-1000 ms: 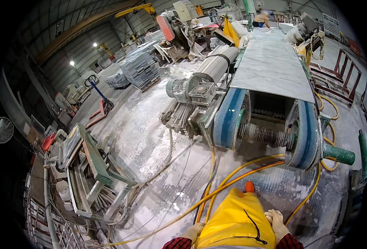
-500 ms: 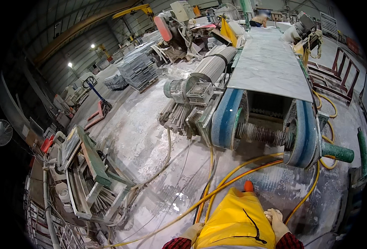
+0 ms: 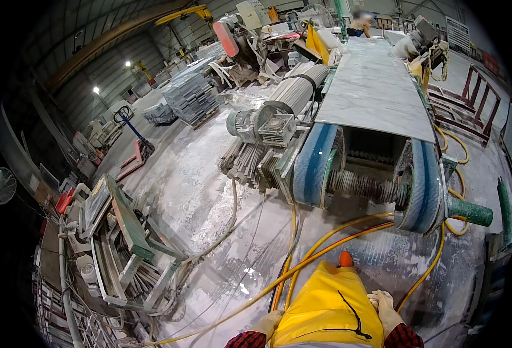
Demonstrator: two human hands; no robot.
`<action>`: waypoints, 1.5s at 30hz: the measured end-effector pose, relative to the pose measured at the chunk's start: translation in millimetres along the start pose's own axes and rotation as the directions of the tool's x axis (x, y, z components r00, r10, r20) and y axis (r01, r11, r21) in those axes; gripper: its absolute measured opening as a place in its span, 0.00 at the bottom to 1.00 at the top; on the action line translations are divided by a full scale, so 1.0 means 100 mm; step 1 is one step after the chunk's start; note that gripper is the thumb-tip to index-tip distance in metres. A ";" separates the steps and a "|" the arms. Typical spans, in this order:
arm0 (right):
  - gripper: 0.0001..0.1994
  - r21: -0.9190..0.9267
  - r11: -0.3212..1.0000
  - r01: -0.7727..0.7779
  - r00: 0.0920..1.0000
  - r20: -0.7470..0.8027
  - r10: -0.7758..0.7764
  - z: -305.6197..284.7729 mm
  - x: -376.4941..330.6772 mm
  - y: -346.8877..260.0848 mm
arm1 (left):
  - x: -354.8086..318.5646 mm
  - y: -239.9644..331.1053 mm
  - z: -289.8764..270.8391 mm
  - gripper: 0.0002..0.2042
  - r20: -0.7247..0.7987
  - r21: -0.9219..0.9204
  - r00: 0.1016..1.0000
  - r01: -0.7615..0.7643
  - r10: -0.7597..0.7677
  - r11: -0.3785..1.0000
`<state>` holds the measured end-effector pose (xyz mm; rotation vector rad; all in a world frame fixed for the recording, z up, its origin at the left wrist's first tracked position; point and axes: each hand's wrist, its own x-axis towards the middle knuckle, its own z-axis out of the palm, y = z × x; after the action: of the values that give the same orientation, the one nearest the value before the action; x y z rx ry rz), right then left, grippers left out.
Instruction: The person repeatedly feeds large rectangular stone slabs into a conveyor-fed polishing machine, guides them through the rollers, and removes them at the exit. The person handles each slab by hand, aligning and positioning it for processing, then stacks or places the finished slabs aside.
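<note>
Left hand: the gloved left hand (image 3: 269,322) hangs at the left edge of the bright yellow waterproof apron (image 3: 325,310), fingers loosely curled, holding nothing.
Right hand: the gloved right hand (image 3: 385,307) rests against the apron's right edge, fingers loose and half-closed, also holding nothing.
Nearest things: yellow rubber hoses (image 3: 331,243) run across the wet, pale stone-dusted concrete floor (image 3: 198,191) just ahead of the apron.
Machine: a long grey stone slab (image 3: 374,87) lies on a conveyor with two blue belt rollers (image 3: 314,165), well ahead of both hands.
Left side: a green metal rack of stone offcuts (image 3: 128,232).
Change: compared with half a second ago, hands and apron sit the same; the view has shifted only slightly.
</note>
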<state>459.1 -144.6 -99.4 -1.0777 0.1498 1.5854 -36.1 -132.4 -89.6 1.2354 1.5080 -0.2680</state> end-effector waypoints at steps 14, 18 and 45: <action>0.17 -0.209 0.963 0.171 0.980 -0.061 -0.187 0.22 -0.21 0.00 | 0.18 -0.17 0.06 0.23 0.016 -0.050 1.000 -0.005 0.006 0.999; 0.17 -0.164 0.969 0.187 0.982 0.024 -0.185 0.16 -0.21 -0.01 | 0.06 0.05 -0.03 0.24 0.006 -0.001 1.000 0.010 -0.010 1.000; 0.15 -0.150 0.976 0.159 0.985 -0.047 -0.167 0.13 -0.10 0.02 | -0.16 0.17 -0.05 0.26 -0.033 -0.028 0.999 0.032 -0.033 0.999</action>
<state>449.8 -144.9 -86.1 -1.2196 -0.0152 1.4343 -28.1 -130.4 -67.9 1.1995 1.5566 -0.2485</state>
